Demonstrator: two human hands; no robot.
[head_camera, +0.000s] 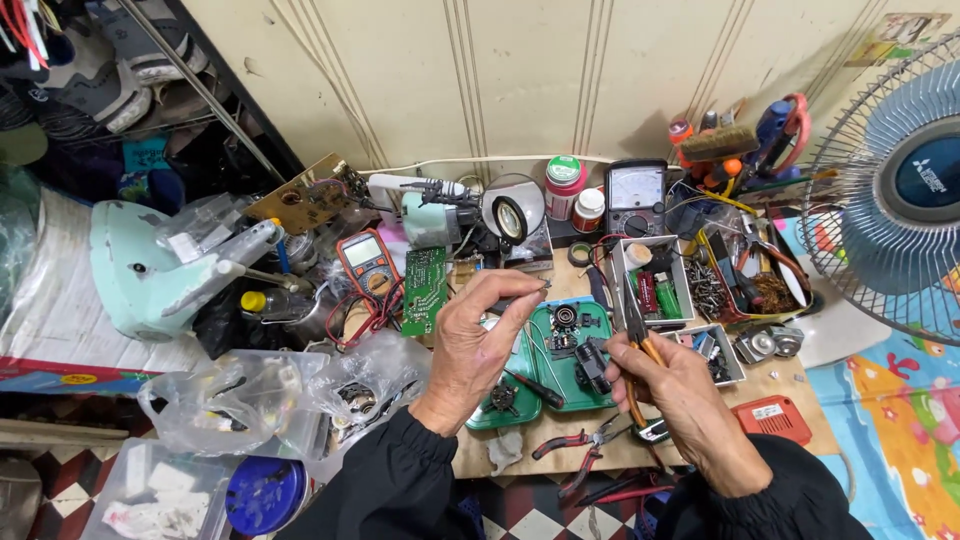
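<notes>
At centre frame above a cluttered surface (770, 385), the left hand (475, 345) pinches a small, light metal part (530, 289) (fragile-looking, best gripped by its ends) while the right hand (680, 390) clasps orange-handled pliers (636, 345).

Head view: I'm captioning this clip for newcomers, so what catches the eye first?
First, the two hands at centre: the left hand pinches a small dark part between its fingertips, and the right hand grips orange-handled pliers. Beneath them sits a green tray of motor parts on a crowded bench, with red pliers near its front edge. A big fan fills the right edge.
</notes>
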